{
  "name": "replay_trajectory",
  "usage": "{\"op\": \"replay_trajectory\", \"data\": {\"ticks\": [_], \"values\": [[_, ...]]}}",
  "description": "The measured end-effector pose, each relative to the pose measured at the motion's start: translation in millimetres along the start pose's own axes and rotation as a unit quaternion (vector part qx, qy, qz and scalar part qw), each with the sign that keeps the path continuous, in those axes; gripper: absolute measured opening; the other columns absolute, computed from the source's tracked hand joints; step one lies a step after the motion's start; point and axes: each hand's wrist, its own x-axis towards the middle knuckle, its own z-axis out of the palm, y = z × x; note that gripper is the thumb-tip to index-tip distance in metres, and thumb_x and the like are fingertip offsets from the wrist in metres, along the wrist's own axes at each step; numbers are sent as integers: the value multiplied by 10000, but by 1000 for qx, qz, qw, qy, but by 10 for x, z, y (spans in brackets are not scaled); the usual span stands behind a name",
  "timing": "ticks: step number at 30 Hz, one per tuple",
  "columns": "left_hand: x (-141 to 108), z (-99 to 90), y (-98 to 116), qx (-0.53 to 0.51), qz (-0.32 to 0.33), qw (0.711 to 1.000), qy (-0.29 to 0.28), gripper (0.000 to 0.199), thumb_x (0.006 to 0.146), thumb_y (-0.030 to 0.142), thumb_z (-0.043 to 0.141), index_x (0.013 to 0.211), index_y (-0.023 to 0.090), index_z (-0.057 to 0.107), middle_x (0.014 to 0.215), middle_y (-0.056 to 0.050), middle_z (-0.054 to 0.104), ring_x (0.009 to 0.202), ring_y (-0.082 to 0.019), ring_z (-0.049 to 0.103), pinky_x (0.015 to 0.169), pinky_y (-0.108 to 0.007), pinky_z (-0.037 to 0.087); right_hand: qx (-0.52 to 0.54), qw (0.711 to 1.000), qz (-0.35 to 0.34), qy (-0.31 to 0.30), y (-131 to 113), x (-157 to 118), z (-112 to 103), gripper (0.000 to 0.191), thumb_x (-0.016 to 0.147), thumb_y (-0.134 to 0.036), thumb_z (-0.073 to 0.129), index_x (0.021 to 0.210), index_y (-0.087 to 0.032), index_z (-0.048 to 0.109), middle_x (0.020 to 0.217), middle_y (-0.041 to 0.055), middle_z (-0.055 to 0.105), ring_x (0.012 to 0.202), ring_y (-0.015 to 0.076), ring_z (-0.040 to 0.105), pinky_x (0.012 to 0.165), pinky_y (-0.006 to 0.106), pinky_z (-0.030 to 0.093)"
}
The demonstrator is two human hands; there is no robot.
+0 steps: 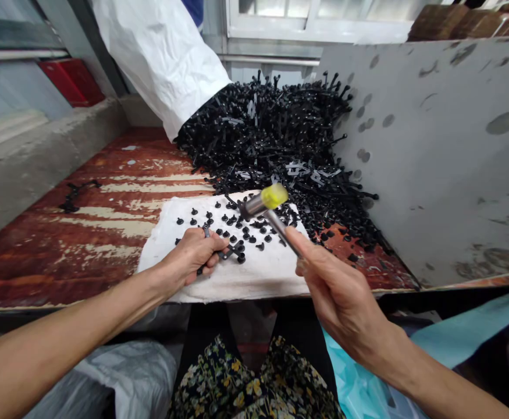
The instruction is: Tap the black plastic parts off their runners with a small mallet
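Observation:
My left hand is closed around a black jointed plastic part, held low over a white cloth. One end of the part sticks out to the right of my fingers, near a round black piece. My right hand grips the handle of a mallet with a yellow face on one side of its metal head. The mallet head is raised above the cloth. Several small black round-based pieces with short stems are spread over the cloth, mostly standing upright.
A large heap of black parts fills the back of the worn red table, beside a white sack. A grey panel stands on the right. One black part lies far left.

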Motion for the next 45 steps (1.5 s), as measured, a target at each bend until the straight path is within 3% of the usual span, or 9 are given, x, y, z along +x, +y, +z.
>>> {"op": "replay_trajectory", "data": {"ticks": [2, 6, 9, 12, 14, 17, 25, 32, 45], "values": [[6, 4, -8, 5, -3, 1000, -3, 282, 757, 123, 637, 492, 137, 541, 316, 38, 379, 259, -50, 293, 279, -149, 205, -28, 1000, -6, 1, 8, -15, 14, 629, 928, -63, 341, 1526, -254, 299, 840, 53, 615, 652, 154, 565, 611, 259, 519], [-6, 4, 7, 22, -11, 1000, -8, 285, 801, 137, 612, 524, 132, 547, 325, 35, 397, 271, -48, 302, 283, -141, 206, -86, 988, 12, -125, 86, -5, 43, 635, 876, -51, 359, 1482, -239, 407, 791, 46, 633, 554, 140, 555, 534, 256, 509], [-74, -56, 50, 46, -27, 998, -44, 265, 835, 186, 598, 579, 121, 576, 345, 22, 427, 285, -57, 322, 288, -146, 223, -18, 998, 25, -54, 88, 36, 0, 581, 916, -68, 360, 1480, -199, 401, 992, 97, 707, 816, 183, 680, 737, 320, 582], [-183, -176, 55, 34, -17, 997, -68, 213, 785, 249, 670, 638, 121, 583, 444, -7, 533, 332, -59, 378, 312, -144, 273, 32, 999, 18, 1, 57, 31, -39, 586, 919, -49, 380, 1479, -222, 394, 1273, 91, 659, 1126, 177, 647, 952, 331, 546], [-249, -248, 16, 18, -8, 997, -80, 260, 685, 298, 763, 657, 126, 569, 558, -24, 608, 351, -39, 379, 318, -137, 268, 41, 999, 19, -2, 56, -14, -26, 569, 920, -48, 391, 1462, -218, 419, 1328, 86, 633, 1193, 171, 617, 999, 331, 525], [-297, -287, -81, 38, -4, 994, -99, 362, 596, 374, 813, 701, 138, 559, 633, -22, 635, 334, -10, 329, 315, -126, 188, 56, 997, 34, -28, 87, -103, 34, 544, 919, -51, 390, 1440, -195, 451, 1304, 105, 649, 1170, 183, 637, 978, 345, 545], [-116, -216, -189, 155, 75, 980, -100, 357, 650, 458, 668, 634, 179, 446, 534, 11, 574, 329, -7, 292, 347, -137, 133, 59, 995, 57, -55, 122, -211, 122, 483, 947, -104, 392, 1419, -163, 477, 1320, 132, 633, 1205, 219, 615, 994, 392, 536], [-88, -168, -95, 194, 51, 973, -118, 370, 629, 472, 622, 554, 197, 386, 399, 103, 321, 341, -8, 221, 360, -154, 107, 73, 992, 73, -68, 164, -248, 177, 488, 950, -114, 372, 1423, -175, 477, 1297, 127, 648, 1188, 238, 626, 975, 426, 549], [-16, -194, -79, 174, 9, 978, -114, 461, 524, 548, 738, 574, 152, 508, 447, 59, 470, 326, -4, 256, 344, -161, 126, 96, 991, 68, -60, 198, -282, 213, 465, 933, -94, 379, 1371, -113, 532, 1283, 161, 650, 1154, 240, 648, 973, 407, 545]]}}
